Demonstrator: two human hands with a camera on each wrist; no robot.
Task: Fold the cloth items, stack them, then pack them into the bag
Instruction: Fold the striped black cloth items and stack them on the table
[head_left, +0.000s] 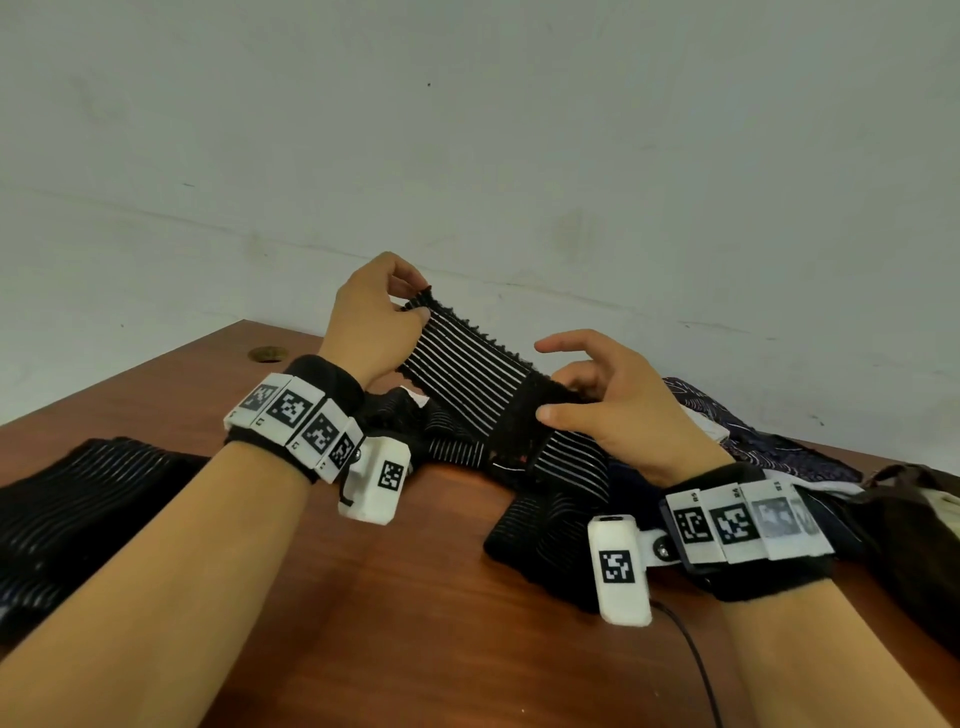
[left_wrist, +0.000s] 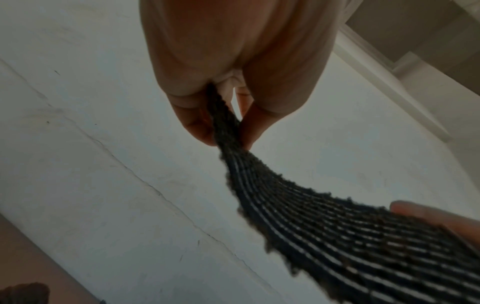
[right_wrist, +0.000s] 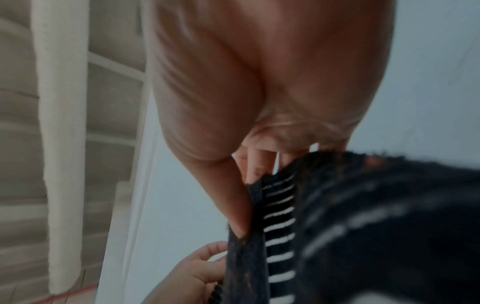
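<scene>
the task looks to be in its folding stage. one dark striped piece (head_left: 78, 499) lies flat at the left of the wooden table (head_left: 395, 613) and seems already folded, though its edges are partly out of view. a heap of dark patterned cloth (head_left: 769, 441) sits at the right, unfolded as far as i can judge, and a dark brown thing at the far right edge (head_left: 914, 525) may be the bag (too little of it shows to be sure). no stack is built and nothing is packed, so most of the work is left.

the striped cloth (head_left: 467, 374) in hand is held up above the table, stretched between the two hands, its lower part draping down onto the wood. the left hand (head_left: 374, 322) is raised, wrist bent back, thumb and fingers pinching the far top edge of the cloth; the left wrist view shows the fabric squeezed tight between them. the right hand (head_left: 618, 410) is lower and nearer, thumb pressed on the black band of the same cloth with some fingers beneath it, while its forefinger sticks out free.
</scene>
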